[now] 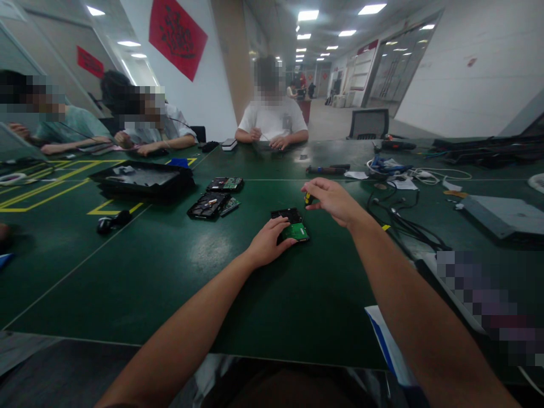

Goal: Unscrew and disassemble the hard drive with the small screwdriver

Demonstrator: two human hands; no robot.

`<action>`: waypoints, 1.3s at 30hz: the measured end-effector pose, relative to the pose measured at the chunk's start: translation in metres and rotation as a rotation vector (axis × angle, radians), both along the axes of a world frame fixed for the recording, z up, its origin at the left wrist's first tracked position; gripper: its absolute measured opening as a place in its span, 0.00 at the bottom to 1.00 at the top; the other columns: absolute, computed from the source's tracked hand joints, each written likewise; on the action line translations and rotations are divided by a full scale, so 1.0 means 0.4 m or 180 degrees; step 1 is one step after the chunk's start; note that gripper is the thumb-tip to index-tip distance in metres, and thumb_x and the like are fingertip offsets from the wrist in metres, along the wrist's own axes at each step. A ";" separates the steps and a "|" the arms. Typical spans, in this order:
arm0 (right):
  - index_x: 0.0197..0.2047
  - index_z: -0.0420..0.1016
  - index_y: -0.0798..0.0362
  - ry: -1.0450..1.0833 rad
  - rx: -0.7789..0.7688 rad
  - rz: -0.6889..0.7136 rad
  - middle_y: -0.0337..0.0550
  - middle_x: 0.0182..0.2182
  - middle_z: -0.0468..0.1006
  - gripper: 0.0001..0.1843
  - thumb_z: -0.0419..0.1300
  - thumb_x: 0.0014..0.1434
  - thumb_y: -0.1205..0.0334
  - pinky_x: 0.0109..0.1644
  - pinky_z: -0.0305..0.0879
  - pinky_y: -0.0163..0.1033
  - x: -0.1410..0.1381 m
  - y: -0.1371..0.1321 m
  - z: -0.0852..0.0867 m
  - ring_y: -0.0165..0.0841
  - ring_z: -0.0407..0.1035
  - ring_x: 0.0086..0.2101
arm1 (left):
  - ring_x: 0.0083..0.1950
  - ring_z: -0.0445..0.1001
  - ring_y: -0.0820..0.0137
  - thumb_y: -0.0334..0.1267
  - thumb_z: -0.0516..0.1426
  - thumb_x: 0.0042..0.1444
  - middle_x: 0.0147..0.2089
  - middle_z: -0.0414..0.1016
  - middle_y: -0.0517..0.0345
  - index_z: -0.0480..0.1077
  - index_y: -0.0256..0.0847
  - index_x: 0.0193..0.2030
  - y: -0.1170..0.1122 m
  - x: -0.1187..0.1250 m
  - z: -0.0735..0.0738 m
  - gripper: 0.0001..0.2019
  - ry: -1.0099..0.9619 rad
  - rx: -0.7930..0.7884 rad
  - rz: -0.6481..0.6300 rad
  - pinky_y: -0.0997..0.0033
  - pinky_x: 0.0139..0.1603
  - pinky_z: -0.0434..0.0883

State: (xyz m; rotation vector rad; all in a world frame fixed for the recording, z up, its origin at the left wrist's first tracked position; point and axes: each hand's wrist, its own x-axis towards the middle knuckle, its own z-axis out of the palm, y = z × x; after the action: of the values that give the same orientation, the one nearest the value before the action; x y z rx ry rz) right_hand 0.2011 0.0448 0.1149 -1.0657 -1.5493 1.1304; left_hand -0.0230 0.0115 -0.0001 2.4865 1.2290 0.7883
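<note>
Clamped in fingertips of right hand (334,199): small yellow-and-black screwdriver (308,198), frame centre, just above hard drive (296,231). Pressed flat on drive's near edge: left hand (268,242), fingers together, gripping nothing. Drive green board up on green table (178,272), centre. Left: two opened drives (209,205), black tray (142,180). Right: cable tangle (395,218).

The left hand (268,243) and right hand (334,199) are bare. The left forearm (191,334) and right forearm (408,294) are uncovered as far as they show.
</note>
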 end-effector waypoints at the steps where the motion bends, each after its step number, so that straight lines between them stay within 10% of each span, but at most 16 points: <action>1: 0.38 0.78 0.50 -0.0016 0.0025 0.0043 0.47 0.41 0.78 0.12 0.65 0.62 0.50 0.36 0.75 0.39 0.002 0.000 0.001 0.37 0.71 0.42 | 0.74 0.62 0.54 0.55 0.58 0.65 0.71 0.66 0.42 0.68 0.39 0.67 0.000 0.000 0.000 0.29 0.0004 -0.0001 0.0005 0.48 0.75 0.60; 14: 0.37 0.77 0.53 0.0745 -0.0290 0.0257 0.48 0.38 0.78 0.08 0.63 0.63 0.57 0.48 0.76 0.47 -0.009 -0.015 0.012 0.38 0.73 0.43 | 0.74 0.62 0.55 0.55 0.58 0.65 0.71 0.66 0.43 0.68 0.40 0.67 -0.002 0.002 0.002 0.30 0.0031 -0.0032 0.0076 0.50 0.74 0.60; 39: 0.35 0.80 0.50 0.0043 0.0036 0.0139 0.46 0.40 0.80 0.11 0.68 0.57 0.52 0.38 0.76 0.42 0.010 -0.002 0.004 0.37 0.72 0.40 | 0.74 0.62 0.55 0.54 0.59 0.65 0.71 0.66 0.43 0.68 0.40 0.67 -0.001 0.001 -0.001 0.29 -0.0044 -0.0031 0.0037 0.48 0.75 0.60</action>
State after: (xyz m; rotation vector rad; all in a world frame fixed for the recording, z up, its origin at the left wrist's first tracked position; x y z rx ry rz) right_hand 0.2052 0.0441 0.1164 -1.0192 -1.5733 1.1548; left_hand -0.0225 0.0111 -0.0004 2.4642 1.2406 0.7989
